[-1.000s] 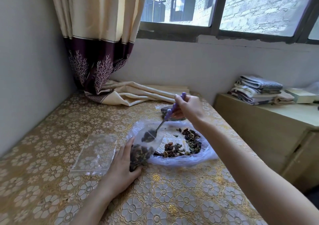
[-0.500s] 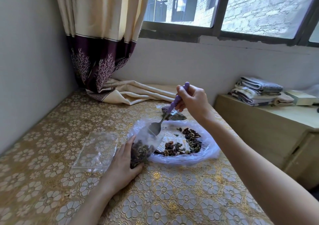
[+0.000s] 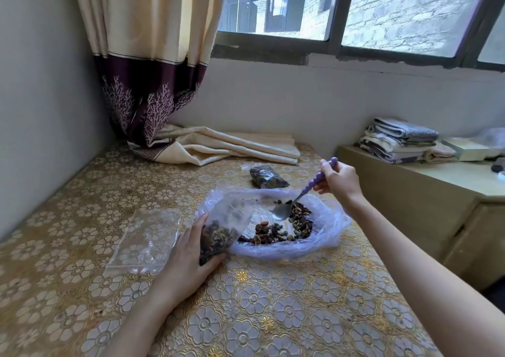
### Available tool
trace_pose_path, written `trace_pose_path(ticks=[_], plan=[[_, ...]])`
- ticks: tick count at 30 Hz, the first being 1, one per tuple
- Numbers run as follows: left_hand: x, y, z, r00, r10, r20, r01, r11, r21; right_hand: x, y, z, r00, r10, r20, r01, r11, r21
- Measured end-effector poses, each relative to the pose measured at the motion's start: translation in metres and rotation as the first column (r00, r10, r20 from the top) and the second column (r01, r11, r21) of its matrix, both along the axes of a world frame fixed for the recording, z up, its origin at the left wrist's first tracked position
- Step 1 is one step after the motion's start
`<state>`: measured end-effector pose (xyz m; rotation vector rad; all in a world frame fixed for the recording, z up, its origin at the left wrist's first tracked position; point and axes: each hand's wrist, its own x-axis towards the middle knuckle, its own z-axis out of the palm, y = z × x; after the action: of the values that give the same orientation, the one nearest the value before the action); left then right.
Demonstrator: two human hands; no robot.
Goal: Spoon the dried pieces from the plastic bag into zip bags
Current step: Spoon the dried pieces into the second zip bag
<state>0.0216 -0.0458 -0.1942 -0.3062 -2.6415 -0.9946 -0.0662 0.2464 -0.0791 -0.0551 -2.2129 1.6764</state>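
Seemingly mid-cycle, the head view shows the left hand (image 3: 188, 258) at lower centre of the frame, fingers curled round the lower part of a half-filled zip bag (image 3: 224, 228). It props the bag upright with its mouth tipped toward the plastic bag (image 3: 322, 236), probably so each spoonful has only a short way to travel and the soft bag does not slump. The right hand (image 3: 338, 181), right of centre, pinches the purple beaded handle of the spoon (image 3: 289, 206) near its end; the bowl is lowered into the plastic bag and touches the dried pieces (image 3: 284, 228), which looks like the start of another scoop. The plastic bag lies spread open and flat on the flowered tablecloth (image 3: 246, 315), its rim rolled down, which keeps the pieces within reach.

An empty zip bag (image 3: 144, 240) lies flat just left of the left hand, seemingly waiting its turn, and a filled zip bag (image 3: 267, 176) lies beyond the plastic bag toward the upper centre, set aside as done. So the task seems partly done.

No brand, label or writing can be read on any bag, nor on the spoon.
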Motion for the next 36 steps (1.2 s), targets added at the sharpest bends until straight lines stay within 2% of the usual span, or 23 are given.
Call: trace_pose_path(ticks=[6, 13, 19, 23, 30, 36], plan=[[0.000, 0.000, 0.002, 1.000, -0.005, 0.004, 0.005, 1.000, -0.003, -0.003, 0.013, -0.009, 0.997, 0.022, 0.068, -0.027, 0.997, 0.074], [0.000, 0.000, 0.003, 1.000, 0.000, 0.001, 0.000, 1.000, -0.008, 0.002, 0.011, -0.012, 0.968, 0.166, 0.188, -0.157, 0.986, -0.063], [0.001, 0.001, 0.003, 1.000, -0.004, 0.017, 0.004, 1.000, -0.003, 0.003, 0.005, -0.021, 0.890, 0.321, 0.324, -0.277, 0.945, -0.176], [0.000, 0.000, 0.003, 1.000, 0.007, 0.025, -0.007, 1.000, -0.006, 0.006, 0.002, -0.029, 0.858, 0.369, 0.356, -0.312, 0.927, -0.209], [0.000, 0.000, 0.002, 0.999, 0.012, 0.041, -0.012, 1.000, -0.009, 0.008, 0.003, -0.030, 0.880, 0.290, 0.376, -0.197, 0.943, -0.268], [0.000, 0.000, 0.003, 0.999, 0.015, 0.043, -0.014, 1.000, -0.016, 0.007, 0.007, -0.024, 0.929, 0.197, 0.313, -0.090, 0.941, -0.326]])
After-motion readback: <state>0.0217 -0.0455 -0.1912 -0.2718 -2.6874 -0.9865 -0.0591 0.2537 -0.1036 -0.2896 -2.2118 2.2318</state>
